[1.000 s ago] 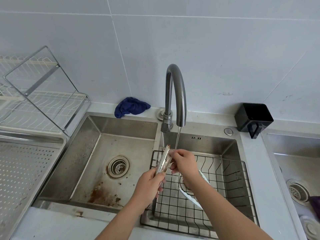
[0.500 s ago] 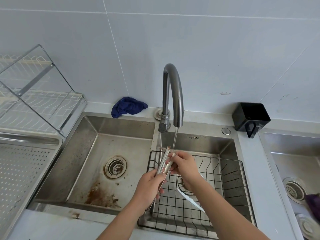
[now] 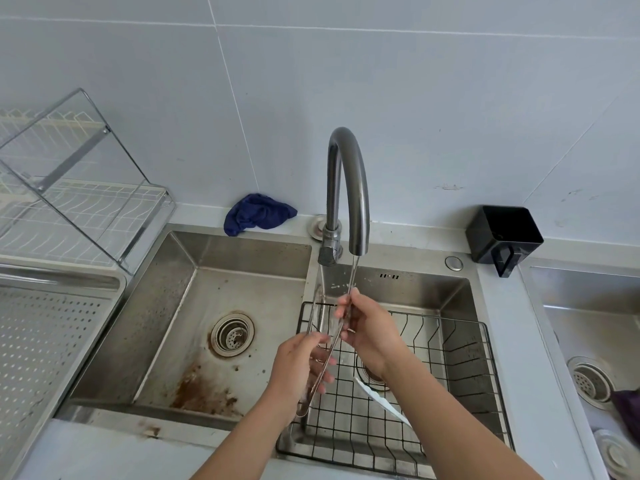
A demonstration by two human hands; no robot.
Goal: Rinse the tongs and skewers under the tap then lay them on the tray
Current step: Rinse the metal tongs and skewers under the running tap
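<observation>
Just below the tap (image 3: 347,188), the left hand (image 3: 302,367) gripped the tongs (image 3: 333,346) low on their handle. The right hand (image 3: 367,329), wrist bent, pinched one raised arm of them in the thin stream.

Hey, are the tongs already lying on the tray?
No, the left hand and right hand hold the tongs under the running tap, over the sink.

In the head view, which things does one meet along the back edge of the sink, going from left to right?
White wire dish rack with clear lid → crumpled dark blue cloth → curved grey metal tap → small round metal button → black square plastic cup.
</observation>
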